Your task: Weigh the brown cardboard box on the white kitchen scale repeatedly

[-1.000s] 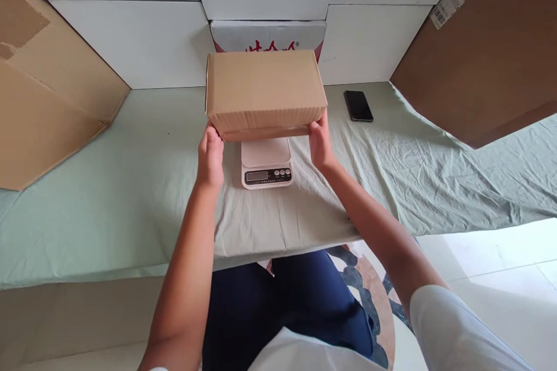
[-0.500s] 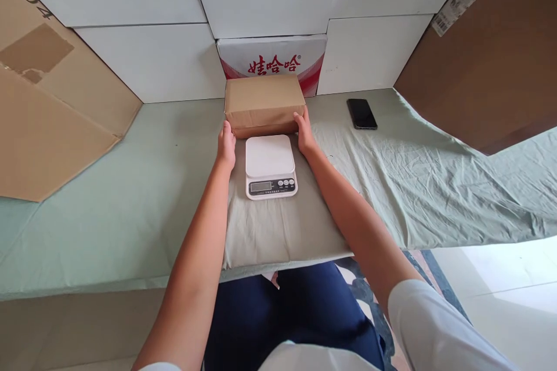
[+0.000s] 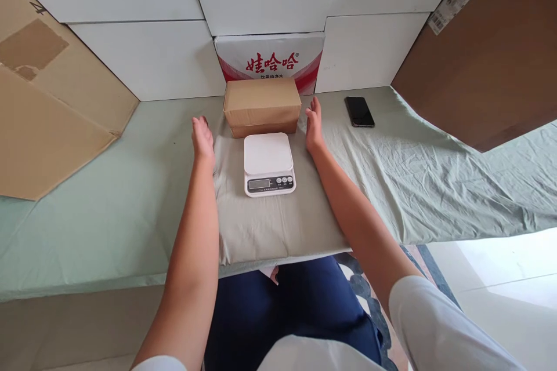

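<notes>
Cardboard is filling much of the head view: a small brown cardboard box (image 3: 262,106) is lying flat on the pale green cloth (image 3: 108,197), just beyond the far edge of the white kitchen scale (image 3: 268,163) and right in front of a white and red printed carton (image 3: 270,61) that is standing against the white wall panels (image 3: 143,58). The left hand (image 3: 202,139) is hovering to the left of the box, clearly apart from it, fingers spread open and gripping nothing. The right hand (image 3: 314,125) is sitting just to the right of the box, fingers stretched out straight and pointing away, palm turned towards the box's side; it is holding nothing either, and whether it is brushing the cardboard is hard to tell. Both bare forearms are reaching in from the near edge, passing either side of the scale, whose platform is carrying nothing and whose display and buttons are facing the person. A black phone (image 3: 359,111) is lying face up on the cloth, further right of the right hand. A large flattened tan cardboard sheet (image 3: 47,110) is leaning at the far left, and a darker brown cardboard panel (image 3: 487,52) with a white label is leaning at the far right. Dark blue trousers are showing below the near edge of the cloth.
</notes>
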A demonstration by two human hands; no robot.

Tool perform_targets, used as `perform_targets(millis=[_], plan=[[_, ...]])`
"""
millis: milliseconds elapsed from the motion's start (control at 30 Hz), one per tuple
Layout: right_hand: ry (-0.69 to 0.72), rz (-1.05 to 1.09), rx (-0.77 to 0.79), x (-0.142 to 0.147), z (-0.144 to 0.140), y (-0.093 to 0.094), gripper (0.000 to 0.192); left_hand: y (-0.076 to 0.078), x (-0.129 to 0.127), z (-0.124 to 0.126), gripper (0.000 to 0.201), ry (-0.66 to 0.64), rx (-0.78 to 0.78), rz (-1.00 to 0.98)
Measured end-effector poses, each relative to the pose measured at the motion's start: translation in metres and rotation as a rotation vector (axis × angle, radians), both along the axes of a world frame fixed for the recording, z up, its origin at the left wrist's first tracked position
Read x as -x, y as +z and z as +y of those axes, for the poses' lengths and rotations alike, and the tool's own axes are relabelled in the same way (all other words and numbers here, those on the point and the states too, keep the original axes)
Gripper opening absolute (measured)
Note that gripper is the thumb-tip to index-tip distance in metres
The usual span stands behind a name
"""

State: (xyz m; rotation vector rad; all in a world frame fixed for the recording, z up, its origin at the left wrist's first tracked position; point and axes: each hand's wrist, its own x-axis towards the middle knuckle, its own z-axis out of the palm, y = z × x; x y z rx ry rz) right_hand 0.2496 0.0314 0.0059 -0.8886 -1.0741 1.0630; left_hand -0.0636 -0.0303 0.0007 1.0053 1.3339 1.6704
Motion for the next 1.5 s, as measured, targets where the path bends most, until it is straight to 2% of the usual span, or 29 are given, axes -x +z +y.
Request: perform_targets(millis=[167, 367, 533, 633, 700, 800, 933, 1100, 1233, 1333, 1500], plan=[[0.077, -0.018, 0.026, 0.007, -0.006, -0.002, 0.089, 0.000, -0.017, 0.007, 0.088, -0.057, -0.004, 0.003], [0.171, -0.157, -0.070, 0.021, -0.021, 0.010, 0.068, -0.006, -0.042, 0.017, 0.089, -0.094, -0.057, -0.007], [0.169, -0.185, -0.046, 0.025, -0.023, 0.010, 0.072, -0.009, -0.047, 0.018, 0.089, -0.078, -0.092, 0.019], [0.171, -0.185, -0.077, 0.027, -0.023, 0.013, 0.075, -0.005, -0.047, 0.016, 0.090, -0.075, -0.122, 0.009], [0.174, -0.186, -0.114, 0.028, -0.025, 0.020, 0.076, 0.001, -0.045, 0.013, 0.089, -0.063, -0.161, 0.013], [0.172, -0.206, -0.172, 0.026, -0.038, 0.041, 0.077, 0.010, -0.046, 0.000, 0.084, -0.057, -0.225, 0.060], [0.152, -0.253, -0.214, 0.012, -0.079, 0.059, 0.076, 0.020, -0.054, -0.035, 0.076, -0.070, -0.298, 0.145], [0.121, -0.259, -0.147, -0.007, -0.138, 0.043, 0.072, 0.019, -0.073, -0.090, 0.075, -0.062, -0.340, 0.221], [0.144, -0.252, -0.110, -0.008, -0.160, 0.033, 0.069, 0.011, -0.078, -0.123, 0.078, -0.045, -0.329, 0.217], [0.163, -0.251, -0.132, -0.003, -0.164, 0.032, 0.066, 0.008, -0.077, -0.135, 0.075, -0.028, -0.326, 0.177], [0.139, -0.163, -0.143, 0.004, -0.164, 0.026, 0.061, 0.010, -0.078, -0.136, 0.077, -0.008, -0.276, 0.180]])
